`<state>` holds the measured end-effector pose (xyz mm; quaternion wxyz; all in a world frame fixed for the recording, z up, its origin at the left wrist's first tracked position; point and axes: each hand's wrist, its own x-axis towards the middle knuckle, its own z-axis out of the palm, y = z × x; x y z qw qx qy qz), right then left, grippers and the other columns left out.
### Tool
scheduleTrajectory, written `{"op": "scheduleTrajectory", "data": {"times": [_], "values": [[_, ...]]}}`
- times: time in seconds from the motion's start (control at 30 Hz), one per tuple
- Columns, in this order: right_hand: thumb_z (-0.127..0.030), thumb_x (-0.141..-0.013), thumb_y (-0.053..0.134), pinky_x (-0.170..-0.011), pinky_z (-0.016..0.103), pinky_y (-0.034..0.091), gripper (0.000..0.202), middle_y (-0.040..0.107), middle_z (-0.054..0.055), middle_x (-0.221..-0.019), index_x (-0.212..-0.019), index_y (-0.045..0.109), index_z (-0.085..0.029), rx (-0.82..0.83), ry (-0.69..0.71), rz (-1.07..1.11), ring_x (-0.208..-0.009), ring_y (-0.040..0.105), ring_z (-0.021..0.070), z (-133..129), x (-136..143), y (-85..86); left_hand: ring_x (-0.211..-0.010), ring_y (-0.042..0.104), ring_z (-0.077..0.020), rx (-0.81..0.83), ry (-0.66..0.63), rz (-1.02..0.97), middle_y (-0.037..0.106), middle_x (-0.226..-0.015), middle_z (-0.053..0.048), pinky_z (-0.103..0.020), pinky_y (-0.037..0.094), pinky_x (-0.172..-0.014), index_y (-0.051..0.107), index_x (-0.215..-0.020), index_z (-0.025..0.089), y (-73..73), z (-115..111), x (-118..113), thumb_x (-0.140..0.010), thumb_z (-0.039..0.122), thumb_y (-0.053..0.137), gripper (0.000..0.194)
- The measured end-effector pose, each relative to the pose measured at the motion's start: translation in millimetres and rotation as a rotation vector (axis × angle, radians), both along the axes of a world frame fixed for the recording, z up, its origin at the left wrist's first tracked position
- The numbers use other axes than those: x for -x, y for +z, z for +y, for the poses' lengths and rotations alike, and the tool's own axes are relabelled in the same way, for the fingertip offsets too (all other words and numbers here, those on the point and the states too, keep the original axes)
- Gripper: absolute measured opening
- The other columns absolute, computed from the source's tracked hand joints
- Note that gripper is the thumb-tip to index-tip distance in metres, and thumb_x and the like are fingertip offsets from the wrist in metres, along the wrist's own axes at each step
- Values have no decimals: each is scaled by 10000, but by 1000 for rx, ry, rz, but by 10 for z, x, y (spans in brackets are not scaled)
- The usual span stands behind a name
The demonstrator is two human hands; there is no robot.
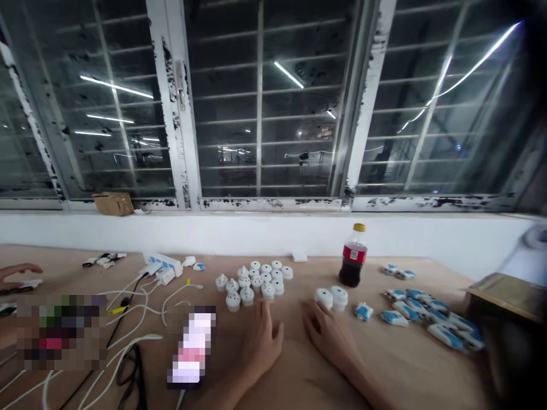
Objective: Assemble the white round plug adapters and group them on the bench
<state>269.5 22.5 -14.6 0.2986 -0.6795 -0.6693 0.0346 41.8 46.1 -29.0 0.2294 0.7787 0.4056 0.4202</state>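
Observation:
My left hand (265,337) rests on the table just in front of a cluster of small white round plastic pieces (256,280). Its fingers point forward, the thumb stands apart, and nothing shows in its grasp. Some pieces in the cluster have small knobs or prongs on top; others show a dark hole. To the right, my right hand (328,331) lies with its fingers apart, close to two larger-looking white round pieces (339,297). Whether its fingertips touch them I cannot tell. A blue-and-white plastic piece (363,311) lies right of this pair.
A cola bottle (352,256) stands behind my right hand. Several blue-and-white pieces (444,336) lie at right, near a box (508,293). Left are a phone (194,347), glasses (137,376), white cables (147,302), a power strip (162,263) and another person's hand (17,276).

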Motion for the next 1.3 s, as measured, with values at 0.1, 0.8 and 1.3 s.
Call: {"op": "scheduleTrajectory", "data": {"times": [0.1, 0.8, 1.3], "values": [[-308, -1045, 500, -819, 407, 553, 270, 759, 158, -1260, -1168, 728, -230, 15, 26, -46, -975, 762, 312, 95, -73, 56, -1151, 674, -289, 21, 63, -125, 628, -1345, -159, -491, 553, -1074, 457, -1395, 215, -53, 91, 7, -964, 198, 561, 444], [-121, -976, 492, -1000, 405, 604, 622, 563, 135, -1620, -1578, 568, -258, 16, 183, -195, -1415, 605, 327, 714, 410, 52, -1307, 658, -341, 80, 172, -35, 719, -1306, -153, -502, 497, -1143, 613, -1279, 198, -27, 589, -250, -948, 207, 680, 338], [-539, -973, 624, -982, 482, 619, 349, 765, 66, -1241, -1298, 641, -412, 86, 315, 724, -1122, 742, 339, 112, 138, 36, -1087, 715, -258, 236, -74, -467, 768, -1151, -59, -417, 590, -1002, 680, -1176, 248, 13, 308, 27, -1026, 579, 619, 368]]}}
